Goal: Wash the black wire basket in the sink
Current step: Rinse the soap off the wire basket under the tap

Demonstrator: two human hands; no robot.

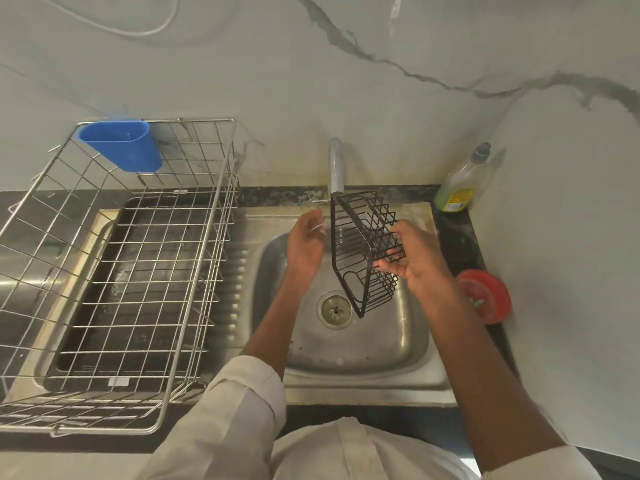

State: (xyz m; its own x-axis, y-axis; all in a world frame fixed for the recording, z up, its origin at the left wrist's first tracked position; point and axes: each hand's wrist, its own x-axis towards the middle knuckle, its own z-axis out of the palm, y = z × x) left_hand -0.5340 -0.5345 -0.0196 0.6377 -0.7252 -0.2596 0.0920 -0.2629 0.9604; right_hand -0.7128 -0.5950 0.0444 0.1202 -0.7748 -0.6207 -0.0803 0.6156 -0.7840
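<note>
Right hand (420,258) fingers grip basket (363,251) on edge under tap (335,168), above sink (408,341). Left hand (306,242) fingers relaxed, empty beside it. Advice: rotate basket through stream, left hand rubbing wires.

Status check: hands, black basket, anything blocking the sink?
Right hand grips black wire basket, tilted over sink under tap. Left hand open beside it, not touching. Basin unobstructed.

We see a dark table (457,233) with a steel sink (363,344) set into it. On its left stands a wire rack (114,271). At the right edge, a soap bottle (459,185) stands upright, and a red disc (485,296) lies nearer us.
</note>
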